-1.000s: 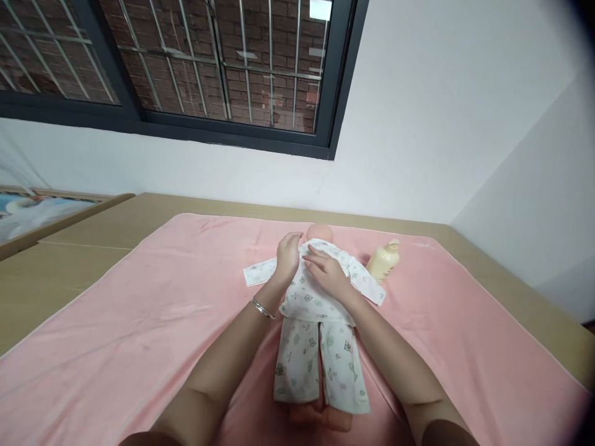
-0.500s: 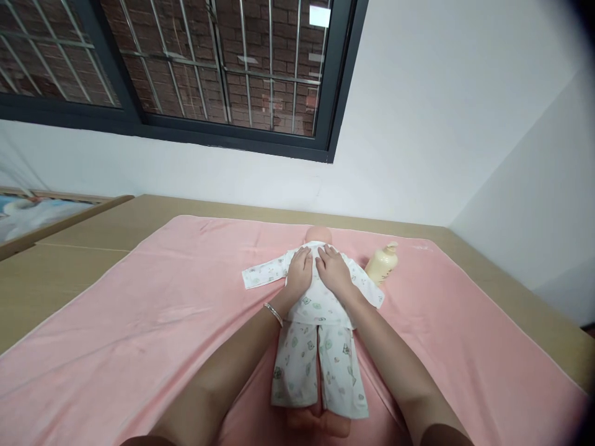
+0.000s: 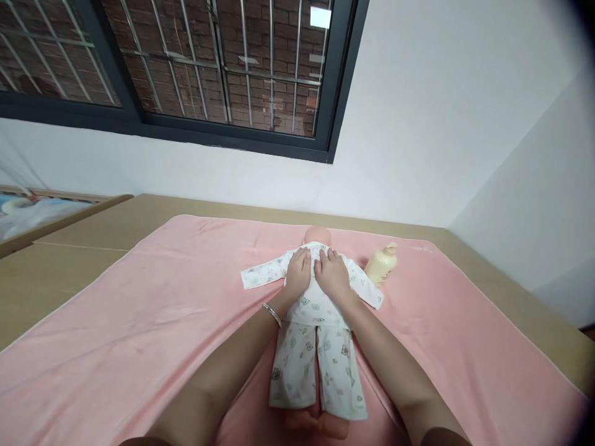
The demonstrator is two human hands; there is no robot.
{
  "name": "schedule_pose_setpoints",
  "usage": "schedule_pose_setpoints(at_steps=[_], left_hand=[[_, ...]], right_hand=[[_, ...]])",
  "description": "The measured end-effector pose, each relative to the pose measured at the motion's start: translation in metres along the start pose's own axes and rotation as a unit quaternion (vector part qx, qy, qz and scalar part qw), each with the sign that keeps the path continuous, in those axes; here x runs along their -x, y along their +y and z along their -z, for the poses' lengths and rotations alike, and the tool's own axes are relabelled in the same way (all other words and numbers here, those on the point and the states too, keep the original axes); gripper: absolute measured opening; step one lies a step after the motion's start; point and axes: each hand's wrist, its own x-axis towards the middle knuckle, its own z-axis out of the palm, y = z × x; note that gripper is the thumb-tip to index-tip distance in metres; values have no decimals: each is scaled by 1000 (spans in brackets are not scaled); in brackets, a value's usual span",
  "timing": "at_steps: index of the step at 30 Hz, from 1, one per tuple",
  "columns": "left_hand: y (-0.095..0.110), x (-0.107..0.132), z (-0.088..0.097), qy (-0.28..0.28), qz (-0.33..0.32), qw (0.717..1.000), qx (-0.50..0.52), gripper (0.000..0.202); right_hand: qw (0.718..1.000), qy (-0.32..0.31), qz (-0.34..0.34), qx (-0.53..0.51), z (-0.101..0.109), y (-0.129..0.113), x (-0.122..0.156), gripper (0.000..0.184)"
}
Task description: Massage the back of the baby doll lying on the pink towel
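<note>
A baby doll point(image 3: 318, 303) in white printed pyjamas lies on a pink blanket point(image 3: 199, 266), its head at the far end and its feet towards me. Its face does not show. My left hand point(image 3: 298, 272) lies flat on the left side of the doll's upper body, and a silver bangle circles that wrist. Beside it, my right hand point(image 3: 332, 272) rests flat on the right side, with a narrow gap between the two. Both hands have their fingers stretched out towards the doll's head. The doll's sleeves spread out to either side.
A pale yellow pump bottle point(image 3: 382, 265) leans or lies by the doll's right-hand sleeve. The blanket covers a wooden surface point(image 3: 93, 248) that meets a white wall. Above is a dark-framed window point(image 3: 232, 133) with metal bars. A wooden rail point(image 3: 69, 223) runs at the left.
My right hand's fingers have shifted very slightly on the doll's upper back area. Otherwise the doll, bottle and left hand stay in place, with only a tiny shift of the view.
</note>
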Motion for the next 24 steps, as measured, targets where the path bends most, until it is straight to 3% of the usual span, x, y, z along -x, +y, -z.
schedule_pose_setpoints(at_steps=[3, 6, 10, 13, 16, 20, 24], left_hand=[[-1, -1, 1, -12, -6, 1000, -2, 42], [1, -1, 2, -25, -9, 1000, -17, 44], [4, 0, 2, -25, -8, 999, -21, 43], [5, 0, 2, -15, 0, 1000, -13, 42], [4, 0, 2, -7, 3, 1000, -5, 42], [3, 0, 2, -2, -7, 1000, 6, 43], [2, 1, 2, -7, -3, 1000, 4, 43]], right_hand=[[997, -31, 69, -14, 2, -10, 4, 44], [991, -64, 105, -60, 3, 2, -4, 41], [994, -65, 41, -81, 2, 23, -15, 46], [999, -35, -11, -36, 2, 18, -11, 54], [1000, -14, 9, 4, 5, 0, 0, 49], [995, -46, 87, -28, 8, -7, 2, 42], [995, -52, 36, -84, 3, 12, -9, 45]])
